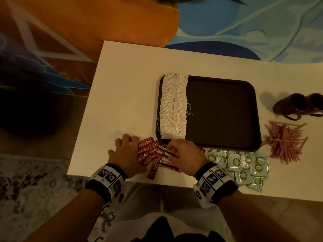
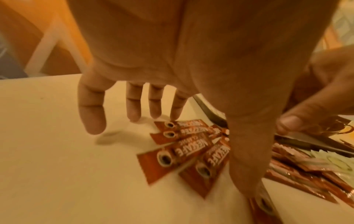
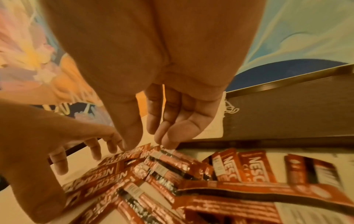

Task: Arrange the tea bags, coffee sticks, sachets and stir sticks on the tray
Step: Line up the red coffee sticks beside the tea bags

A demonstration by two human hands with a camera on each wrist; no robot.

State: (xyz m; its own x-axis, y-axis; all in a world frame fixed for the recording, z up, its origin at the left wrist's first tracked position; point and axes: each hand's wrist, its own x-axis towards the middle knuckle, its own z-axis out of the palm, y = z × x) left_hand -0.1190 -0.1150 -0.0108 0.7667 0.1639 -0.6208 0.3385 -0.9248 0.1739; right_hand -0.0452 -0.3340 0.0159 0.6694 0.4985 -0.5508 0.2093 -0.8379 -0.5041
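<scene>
My left hand [image 1: 126, 153] rests spread on the red Nescafé coffee sticks [image 1: 148, 153] heaped on the white counter [image 1: 125, 102] near the dark brown plastic tray [image 1: 222, 110]; my right hand's [image 1: 185, 155] fingers [image 3: 168, 136] pinch one stick's end (tray's left holds white tea bags [image 1: 173, 105])

Each forearm is bare up to a broad black fabric wristband; the left wristband [image 1: 106, 182] and the right wristband [image 1: 215, 184] each carry a white strip printed with square black-and-white coded markers. Lower down, the person wears a white garment [image 1: 139, 203] with a black shape printed on it.
</scene>
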